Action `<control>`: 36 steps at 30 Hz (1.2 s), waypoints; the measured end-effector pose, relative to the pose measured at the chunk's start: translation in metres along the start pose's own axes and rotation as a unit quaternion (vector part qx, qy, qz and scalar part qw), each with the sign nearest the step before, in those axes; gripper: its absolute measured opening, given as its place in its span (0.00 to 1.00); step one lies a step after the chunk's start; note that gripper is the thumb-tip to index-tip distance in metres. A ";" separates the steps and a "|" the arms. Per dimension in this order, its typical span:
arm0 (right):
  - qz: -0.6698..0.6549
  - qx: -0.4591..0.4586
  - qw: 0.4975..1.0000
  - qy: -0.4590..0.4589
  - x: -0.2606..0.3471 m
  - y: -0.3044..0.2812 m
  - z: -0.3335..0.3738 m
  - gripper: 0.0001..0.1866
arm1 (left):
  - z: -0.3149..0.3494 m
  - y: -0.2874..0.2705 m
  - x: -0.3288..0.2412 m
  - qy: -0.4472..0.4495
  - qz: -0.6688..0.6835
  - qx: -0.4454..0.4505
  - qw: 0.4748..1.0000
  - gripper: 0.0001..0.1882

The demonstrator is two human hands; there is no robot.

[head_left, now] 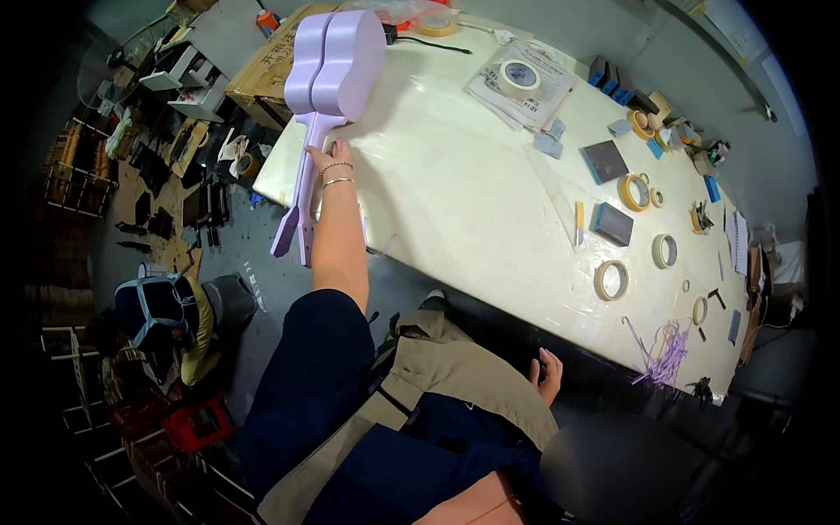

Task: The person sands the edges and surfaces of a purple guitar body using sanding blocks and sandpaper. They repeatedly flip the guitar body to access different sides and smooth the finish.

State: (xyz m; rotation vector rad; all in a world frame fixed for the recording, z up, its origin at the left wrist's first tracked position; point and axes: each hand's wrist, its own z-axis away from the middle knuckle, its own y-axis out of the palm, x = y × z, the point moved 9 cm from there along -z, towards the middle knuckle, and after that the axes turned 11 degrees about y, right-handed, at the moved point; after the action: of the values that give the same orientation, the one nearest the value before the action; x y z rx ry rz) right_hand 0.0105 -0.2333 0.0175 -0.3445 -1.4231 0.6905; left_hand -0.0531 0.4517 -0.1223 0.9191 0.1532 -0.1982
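Note:
Two lilac guitars [354, 74] stand on edge, pressed close side by side, at the far left end of the table. Their bodies point away from me, and the necks and headstocks [289, 232] reach back over the table's left edge. My left hand [331, 156], with bracelets at the wrist, is closed around the neck of the right-hand guitar, just below the body. Part of that neck is hidden behind my hand and forearm. By my side, below the table's front edge, hangs my right hand [548, 374]; its fingers are loosely bent and apart, with nothing in them.
The pale table [420, 166] carries tape rolls [611, 280], sanding blocks [612, 223], a cutter knife [579, 224], newspaper [547, 92] and purple strips [665, 354]. A cardboard box [262, 74] stands behind the guitars. At left are a bin [229, 302] and a red crate [197, 422].

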 end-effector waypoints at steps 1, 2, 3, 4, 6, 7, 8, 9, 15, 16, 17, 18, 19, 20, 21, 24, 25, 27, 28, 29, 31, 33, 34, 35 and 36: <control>0.014 0.005 1.000 -0.003 0.003 0.004 -0.005 0.14 | -0.005 0.004 0.003 0.023 0.004 0.002 1.000 0.57; 0.026 0.011 1.000 -0.005 0.004 0.008 -0.010 0.14 | -0.008 0.007 0.002 0.048 0.008 0.004 0.999 0.59; 0.043 0.015 0.999 -0.007 0.005 0.011 -0.016 0.14 | -0.006 0.005 0.010 0.037 -0.006 -0.008 0.999 0.53; 0.055 0.021 0.998 -0.021 0.010 0.014 -0.020 0.14 | -0.002 0.001 0.014 0.027 -0.020 -0.020 0.999 0.46; 0.075 0.039 0.995 -0.053 0.020 0.024 -0.026 0.14 | 0.003 -0.001 0.015 0.033 -0.049 -0.032 0.998 0.40; 0.078 0.045 0.994 -0.066 0.019 0.028 -0.027 0.15 | 0.002 -0.001 0.012 0.048 -0.065 -0.032 0.996 0.39; 0.068 0.055 0.994 -0.070 0.014 0.033 -0.032 0.15 | 0.002 -0.001 0.008 0.064 -0.080 -0.032 0.994 0.39; 0.057 0.065 0.993 -0.074 0.009 0.038 -0.037 0.15 | 0.002 0.003 0.004 0.081 -0.074 -0.009 0.994 0.37; 0.079 0.112 0.979 -0.151 0.053 0.033 -0.074 0.13 | 0.098 -0.005 -0.002 0.103 -0.065 -0.020 0.992 0.22; 0.083 0.125 0.976 -0.160 0.061 0.031 -0.083 0.12 | 0.114 -0.010 -0.009 0.099 -0.051 0.001 0.994 0.21; 0.081 0.139 0.972 -0.171 0.068 0.033 -0.091 0.12 | 0.128 -0.013 -0.020 0.097 -0.036 0.027 0.994 0.20; 0.081 0.153 0.968 -0.182 0.074 0.035 -0.099 0.12 | 0.142 -0.017 -0.032 0.096 -0.022 0.052 0.994 0.20; 0.074 0.172 0.967 -0.175 0.077 0.038 -0.109 0.10 | 0.160 -0.020 -0.048 0.102 0.010 0.064 0.993 0.19; 0.025 0.200 0.969 -0.141 0.081 0.040 -0.120 0.11 | 0.177 -0.026 -0.065 0.105 0.041 0.073 0.991 0.17; -0.021 0.227 0.968 -0.102 0.081 0.043 -0.132 0.12 | 0.195 -0.033 -0.075 0.105 0.070 0.078 0.989 0.16; -0.264 0.307 0.913 0.057 0.072 0.066 -0.169 0.21 | 0.265 -0.034 -0.097 0.143 0.053 0.047 0.987 0.24; -0.301 0.317 0.897 0.066 0.077 0.074 -0.179 0.26 | 0.281 -0.030 -0.104 0.138 0.037 0.090 0.986 0.25; -0.357 0.350 0.857 0.125 0.077 0.096 -0.197 0.37 | 0.311 -0.028 -0.115 0.122 -0.003 0.174 0.977 0.27; -0.376 0.370 0.832 0.173 0.075 0.106 -0.204 0.42 | 0.326 -0.031 -0.118 0.124 -0.022 0.159 0.979 0.27; -0.391 0.406 0.804 0.189 0.081 0.115 -0.202 0.42 | 0.344 -0.032 -0.121 0.130 -0.042 0.145 0.980 0.26; -0.422 0.467 0.745 0.220 0.098 0.121 -0.193 0.42 | 0.372 -0.033 -0.122 0.120 -0.073 0.146 0.979 0.24; -0.401 0.443 0.772 0.216 0.099 0.120 -0.186 0.42 | 0.395 -0.029 -0.120 0.100 -0.129 0.185 0.969 0.24; -0.391 0.431 0.785 0.213 0.098 0.121 -0.182 0.42 | 0.404 -0.025 -0.119 0.090 -0.155 0.206 0.962 0.24; -0.392 0.416 0.792 0.216 0.093 0.124 -0.179 0.42 | 0.411 -0.023 -0.120 0.104 -0.176 0.210 0.956 0.24; -0.393 0.400 0.798 0.218 0.086 0.126 -0.177 0.42 | 0.418 -0.020 -0.121 0.117 -0.197 0.215 0.949 0.25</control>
State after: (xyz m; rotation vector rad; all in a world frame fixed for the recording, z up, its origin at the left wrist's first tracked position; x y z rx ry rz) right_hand 0.1535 -0.0517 -0.0166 0.7027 -0.6158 0.4102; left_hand -0.1555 0.1178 0.1377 1.3425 0.5312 -0.5071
